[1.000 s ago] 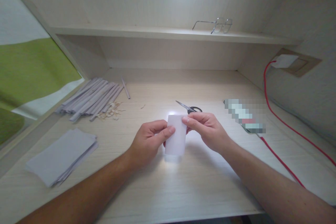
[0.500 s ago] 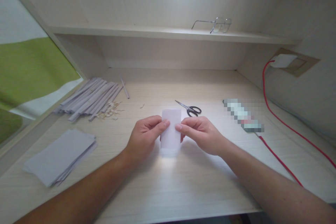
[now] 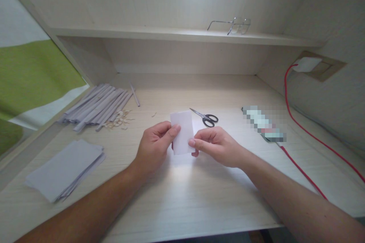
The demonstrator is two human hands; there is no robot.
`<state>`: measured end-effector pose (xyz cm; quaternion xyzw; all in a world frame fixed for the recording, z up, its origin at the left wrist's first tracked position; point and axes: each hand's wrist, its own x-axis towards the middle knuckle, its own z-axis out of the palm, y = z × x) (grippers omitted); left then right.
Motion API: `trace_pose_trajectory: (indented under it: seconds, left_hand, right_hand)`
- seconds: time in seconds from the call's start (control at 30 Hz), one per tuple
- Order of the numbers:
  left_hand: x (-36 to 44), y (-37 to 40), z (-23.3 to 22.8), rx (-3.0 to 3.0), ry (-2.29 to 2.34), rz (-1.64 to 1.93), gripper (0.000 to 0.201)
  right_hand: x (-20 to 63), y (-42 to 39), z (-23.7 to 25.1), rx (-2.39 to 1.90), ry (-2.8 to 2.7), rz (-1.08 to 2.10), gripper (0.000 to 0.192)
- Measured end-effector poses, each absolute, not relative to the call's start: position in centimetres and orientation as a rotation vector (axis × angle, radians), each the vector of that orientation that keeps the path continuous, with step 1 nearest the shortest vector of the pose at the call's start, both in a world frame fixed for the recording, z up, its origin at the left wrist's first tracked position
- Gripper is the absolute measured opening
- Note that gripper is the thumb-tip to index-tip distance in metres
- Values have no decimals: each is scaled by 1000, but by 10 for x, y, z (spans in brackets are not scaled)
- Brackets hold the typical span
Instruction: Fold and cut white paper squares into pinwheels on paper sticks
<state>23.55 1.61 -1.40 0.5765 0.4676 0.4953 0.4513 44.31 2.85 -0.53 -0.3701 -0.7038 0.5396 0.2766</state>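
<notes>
I hold a small white paper sheet (image 3: 182, 131) upright above the middle of the desk (image 3: 199, 197). My left hand (image 3: 155, 146) pinches its left edge between thumb and fingers. My right hand (image 3: 216, 146) pinches its lower right corner. The sheet is slightly curved and tilted, and its lower part is hidden behind my fingers. Small black-handled scissors (image 3: 205, 117) lie just behind the paper, shut.
A stack of flat paper sheets (image 3: 64, 169) lies at the front left. Several rolled paper sticks (image 3: 98, 106) and scraps (image 3: 119, 119) lie at the back left. A blurred-out object (image 3: 264, 125) with a red cable (image 3: 296, 121) is at the right. Glasses (image 3: 232, 26) rest on the shelf.
Both hands have drifted left and slightly away with the paper. The sheet has lifted off the desk and tilted, and my right fingers have slid from its top edge down to its lower corner.
</notes>
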Motion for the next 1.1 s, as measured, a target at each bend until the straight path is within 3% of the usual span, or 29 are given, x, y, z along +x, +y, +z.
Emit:
trace_pose_trajectory:
  seconds: [0.47, 1.1]
  left_hand:
    - [235, 17, -15, 1449, 1220, 1293, 37]
    - [238, 17, -13, 1390, 1130, 1293, 34]
  right_hand:
    - [442, 26, -1, -1030, -2027, 1288, 35]
    - [440, 27, -8, -1030, -2048, 1423, 31]
